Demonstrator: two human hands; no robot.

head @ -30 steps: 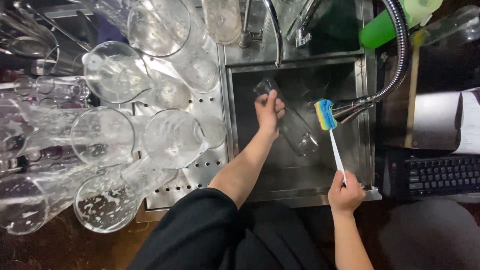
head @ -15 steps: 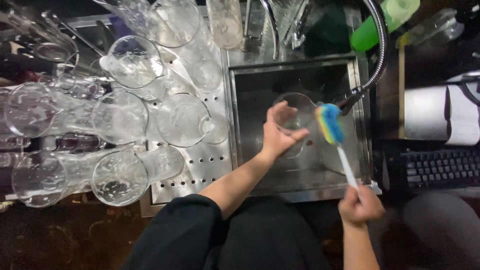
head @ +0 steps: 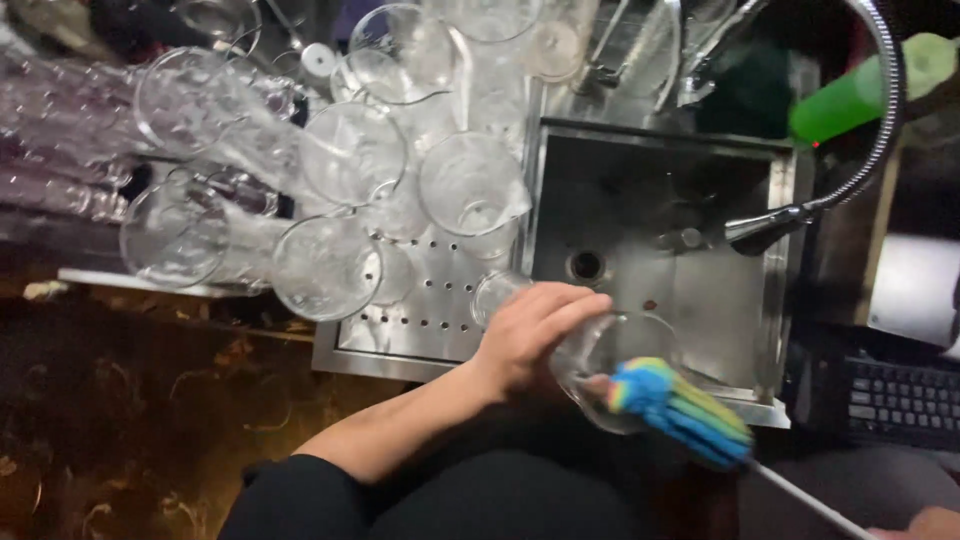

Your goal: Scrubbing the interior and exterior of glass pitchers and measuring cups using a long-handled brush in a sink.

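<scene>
My left hand (head: 530, 335) grips a clear glass beaker (head: 612, 362) on its side over the front edge of a steel sink (head: 640, 180). The beaker's mouth points down and to the right. A bottle brush (head: 678, 410) with blue, yellow and green bristles has its tip at that mouth. Its thin white handle runs to the bottom right corner, where only a sliver of my right hand (head: 925, 525) shows, holding it.
Several clear glass beakers (head: 350, 150) lie crowded on a perforated steel drainboard (head: 430, 320) left of the sink. A flexible spray faucet (head: 775, 228) hangs over the basin. A green bottle (head: 860, 95) stands at the back right and a dark keyboard (head: 900, 400) sits at the right.
The left hand has brought the beaker out of the basin toward the sink's front edge. The brush head has come down to the beaker's mouth. The view has shifted lower and left.
</scene>
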